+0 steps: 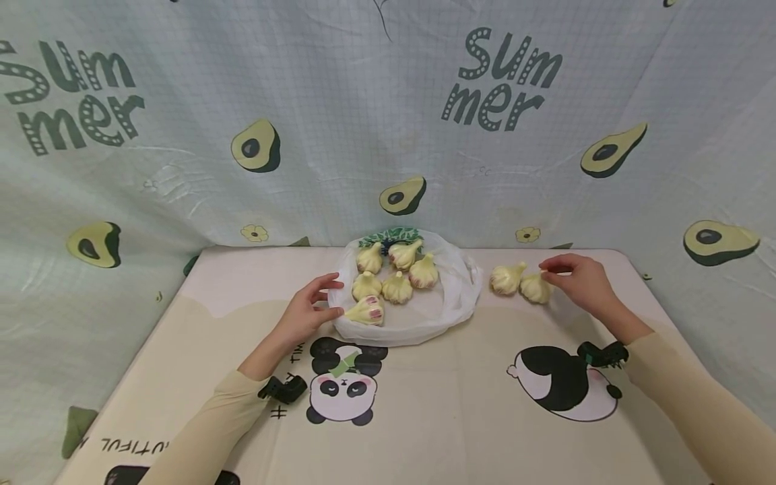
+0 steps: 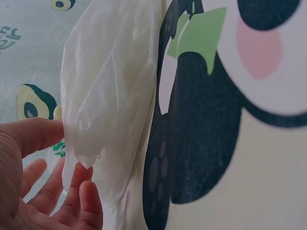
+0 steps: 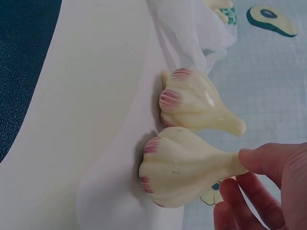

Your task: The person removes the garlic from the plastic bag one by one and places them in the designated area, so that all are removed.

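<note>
My right hand (image 1: pixel 580 281) pinches the stem of a garlic bulb (image 3: pixel 184 167) between thumb and fingers. The bulb's round base is low, at the tabletop. Right beside it is a second garlic bulb (image 1: pixel 506 279), untouched, with pinkish streaks on its base. My left hand (image 1: pixel 308 308) is at the left rim of a white plastic bag (image 1: pixel 451 313), spread open on the table. Its thumb and curled fingers hold the thin bag edge (image 2: pixel 103 110) in the left wrist view. Several garlic bulbs (image 1: pixel 397 288) lie in the bag's left part.
Printed pandas (image 1: pixel 343 397) decorate the pale tablecloth (image 1: pixel 448 411). Behind the table's back edge hangs a light curtain (image 1: pixel 339 87) printed with avocados and lettering. Green printing (image 1: pixel 397 234) shows at the bag's back. A dark wrist camera (image 1: pixel 603 354) sits on each sleeve.
</note>
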`<state>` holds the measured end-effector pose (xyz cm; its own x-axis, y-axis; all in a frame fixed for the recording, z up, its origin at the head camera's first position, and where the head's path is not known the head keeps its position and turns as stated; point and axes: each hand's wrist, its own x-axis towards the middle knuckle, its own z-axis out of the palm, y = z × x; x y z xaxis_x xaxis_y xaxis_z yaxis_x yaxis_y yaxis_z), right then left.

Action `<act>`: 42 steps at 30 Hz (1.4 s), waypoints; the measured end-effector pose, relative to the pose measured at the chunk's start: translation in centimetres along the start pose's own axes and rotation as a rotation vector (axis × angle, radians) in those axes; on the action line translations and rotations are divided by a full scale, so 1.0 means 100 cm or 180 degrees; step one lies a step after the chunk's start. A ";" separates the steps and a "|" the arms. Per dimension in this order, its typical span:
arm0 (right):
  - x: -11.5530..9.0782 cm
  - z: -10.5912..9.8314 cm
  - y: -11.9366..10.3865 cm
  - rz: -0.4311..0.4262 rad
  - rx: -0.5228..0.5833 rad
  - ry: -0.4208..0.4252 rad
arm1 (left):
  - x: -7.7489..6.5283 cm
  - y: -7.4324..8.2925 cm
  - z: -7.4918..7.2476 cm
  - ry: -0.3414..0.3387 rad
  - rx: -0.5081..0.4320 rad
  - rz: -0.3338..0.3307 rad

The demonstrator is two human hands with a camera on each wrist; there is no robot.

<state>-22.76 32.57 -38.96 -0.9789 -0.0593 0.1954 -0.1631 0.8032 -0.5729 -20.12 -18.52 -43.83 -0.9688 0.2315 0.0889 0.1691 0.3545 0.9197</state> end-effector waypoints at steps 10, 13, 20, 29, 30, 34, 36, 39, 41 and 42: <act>0.002 0.000 -0.001 0.0013 -0.0013 -0.0018 | 0.000 0.000 0.000 -0.0013 0.0063 0.0010; 0.002 0.000 -0.002 0.0005 -0.0019 -0.0007 | 0.001 0.000 0.000 -0.0009 0.0084 0.0044; 0.003 0.001 -0.010 -0.0138 0.0004 0.0121 | 0.001 0.000 0.001 -0.0017 0.0089 0.0031; 0.008 0.014 -0.036 -0.0390 0.0276 0.0024 | 0.001 -0.001 0.003 -0.0018 0.0051 0.0059; 0.009 0.016 -0.040 -0.0398 0.0306 0.0003 | 0.001 -0.001 0.004 -0.0020 0.0051 0.0066; 0.014 0.024 -0.052 -0.0408 0.0405 -0.0077 | 0.000 -0.002 0.004 -0.0023 0.0048 0.0079; 0.017 0.029 -0.058 -0.0411 0.0460 -0.0110 | 0.000 -0.002 0.004 -0.0024 0.0044 0.0086; 0.022 0.037 -0.065 -0.0421 0.0553 -0.0145 | 0.000 -0.002 0.004 -0.0027 0.0044 0.0089; 0.025 0.043 -0.070 -0.0446 0.0626 -0.0151 | 0.000 -0.002 0.005 -0.0027 0.0049 0.0084; 0.027 0.046 -0.073 -0.0450 0.0657 -0.0155 | 0.001 -0.002 0.005 -0.0027 0.0050 0.0080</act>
<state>-24.78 23.79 -37.95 -0.9486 -0.1949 0.2494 -0.3154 0.6472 -0.6940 -20.12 -18.11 -44.23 -0.9626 0.2481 0.1087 0.1964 0.3626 0.9110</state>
